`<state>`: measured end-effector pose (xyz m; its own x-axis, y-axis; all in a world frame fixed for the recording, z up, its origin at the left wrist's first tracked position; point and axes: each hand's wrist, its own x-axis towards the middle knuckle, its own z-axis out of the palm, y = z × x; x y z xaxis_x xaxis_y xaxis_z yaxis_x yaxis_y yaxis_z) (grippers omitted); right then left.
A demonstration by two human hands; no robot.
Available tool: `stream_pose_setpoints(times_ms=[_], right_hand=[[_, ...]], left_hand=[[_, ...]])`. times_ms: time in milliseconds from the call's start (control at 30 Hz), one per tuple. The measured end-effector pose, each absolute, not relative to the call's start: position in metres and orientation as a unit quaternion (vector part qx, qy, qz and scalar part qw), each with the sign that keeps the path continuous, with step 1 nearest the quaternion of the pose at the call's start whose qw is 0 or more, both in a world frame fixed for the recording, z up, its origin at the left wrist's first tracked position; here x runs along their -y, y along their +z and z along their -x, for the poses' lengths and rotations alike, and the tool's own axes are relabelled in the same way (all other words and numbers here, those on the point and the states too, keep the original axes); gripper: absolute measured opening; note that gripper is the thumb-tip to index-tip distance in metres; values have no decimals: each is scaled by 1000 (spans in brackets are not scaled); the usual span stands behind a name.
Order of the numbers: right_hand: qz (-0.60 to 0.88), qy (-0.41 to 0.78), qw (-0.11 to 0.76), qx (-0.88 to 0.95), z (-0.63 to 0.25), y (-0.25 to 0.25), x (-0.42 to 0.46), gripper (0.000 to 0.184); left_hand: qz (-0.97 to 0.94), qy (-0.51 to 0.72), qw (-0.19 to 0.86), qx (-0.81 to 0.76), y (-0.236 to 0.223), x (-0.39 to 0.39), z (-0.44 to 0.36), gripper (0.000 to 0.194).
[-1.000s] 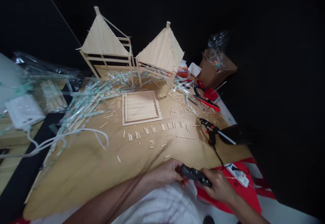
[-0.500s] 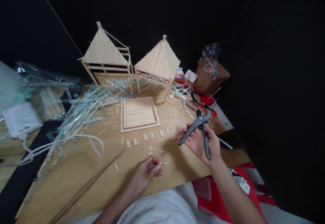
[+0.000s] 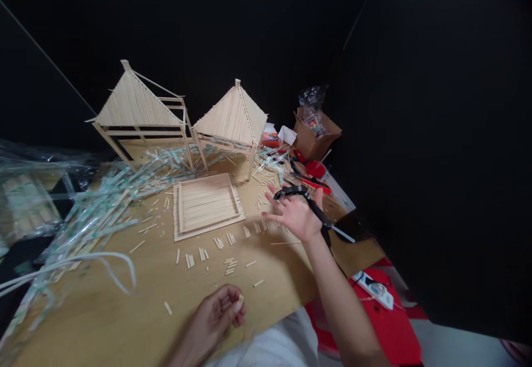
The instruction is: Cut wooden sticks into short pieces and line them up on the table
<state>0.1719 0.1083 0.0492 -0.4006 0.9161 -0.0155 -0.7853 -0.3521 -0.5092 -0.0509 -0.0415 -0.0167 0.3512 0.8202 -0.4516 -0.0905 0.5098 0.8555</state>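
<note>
Low at the front edge of the table, my left hand (image 3: pixel 222 311) is closed, thumb and fingers pinching a short piece of wooden stick (image 3: pixel 241 299). My right hand (image 3: pixel 299 217) reaches out over the right side with its palm up and fingers spread. A dark plier-like hand tool (image 3: pixel 291 191) lies across or just beyond those fingers; I cannot tell whether it rests on the hand or on the table. It overlaps the glue gun, whose white glue stick (image 3: pixel 343 234) pokes out to the right. Small bundles of cut sticks (image 3: pixel 218 243) lie in a row between my hands.
A shallow wooden stick tray (image 3: pixel 208 228) lies mid-table. Behind it stand two stick-built roofed models, one left (image 3: pixel 135 103) and one right (image 3: pixel 233 115). Plastic wrapping (image 3: pixel 103 206) covers the left side. A cardboard box (image 3: pixel 316 137) sits at the back right, a red stool (image 3: pixel 386 322) below the table.
My hands, together at first with the tool, have moved apart. The right one carried the tool out to the right and spread its fingers. My view has turned right.
</note>
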Motion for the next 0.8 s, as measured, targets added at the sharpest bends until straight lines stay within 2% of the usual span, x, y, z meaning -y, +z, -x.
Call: stream_pose_setpoints(times_ms=[200,300,400,500,600,700,800], right_hand=[[138,775,579,210,-174,58,-118,69],[132,777,578,212,-175,59,-119,69],[139,779,572,216,-174,59,-118,70],[151,783,560,225,-172,53,-118,71],[178,798,522,242,-170,42,-118,73],[220,810,476,262,-168,31,-118,77],[237,819,448,268,-164,25,-117,79]], left_hand=[[-394,301,736,-460,-15,44,48,42],[-428,301,701,-485,-21,44,49,40],[-509,294,597,-546,-27,43,53,31],[-615,283,446,-586,-32,42,58,19],[-697,265,320,-584,-38,43,59,19],[-736,244,254,-578,-39,43,57,21],[-739,242,238,-582,-34,42,55,20]])
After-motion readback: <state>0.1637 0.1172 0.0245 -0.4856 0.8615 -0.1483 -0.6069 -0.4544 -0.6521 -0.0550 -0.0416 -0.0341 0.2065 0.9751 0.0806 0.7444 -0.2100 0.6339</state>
